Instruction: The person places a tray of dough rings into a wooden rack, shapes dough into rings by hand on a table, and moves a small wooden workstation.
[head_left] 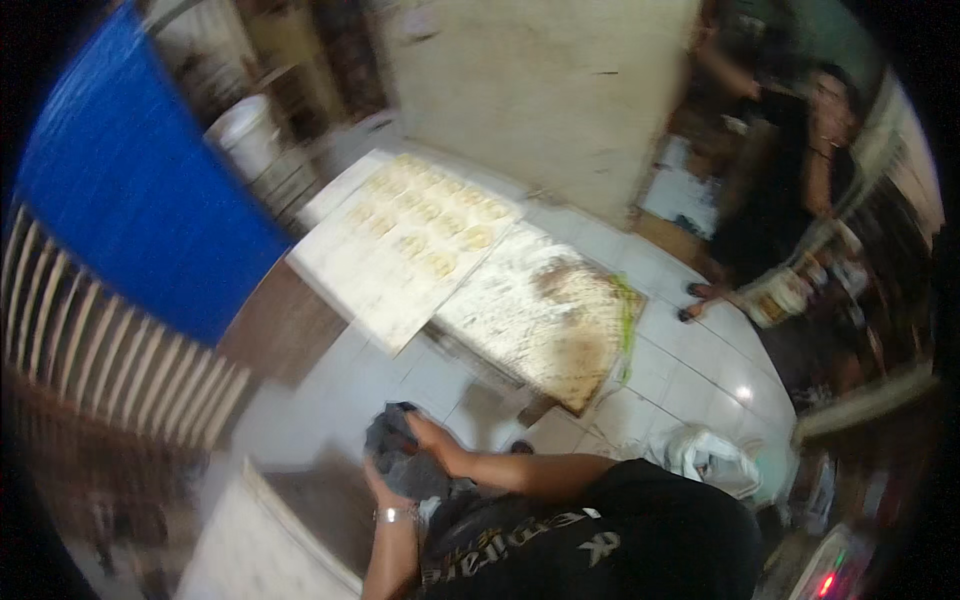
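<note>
Gripping a crumpled dark grey cloth (pixel 408 472) between them, the left hand (pixel 383 488) and right hand (pixel 442 448) hold it near the black T-shirt (pixel 665 530); beyond stands a white-dusted table (pixel 540 310), a board (pixel 345 265) of dough pieces (pixel 412 244) overlapping its left end.

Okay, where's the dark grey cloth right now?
In the head view, the dark grey cloth is below and slightly left of centre, between the left hand and right hand.

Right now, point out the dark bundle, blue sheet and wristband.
Dark bundle (pixel 407 472), head view: its crumpled middle.
Blue sheet (pixel 150 185), head view: its broad middle.
Wristband (pixel 396 515), head view: the band's visible front.
</note>
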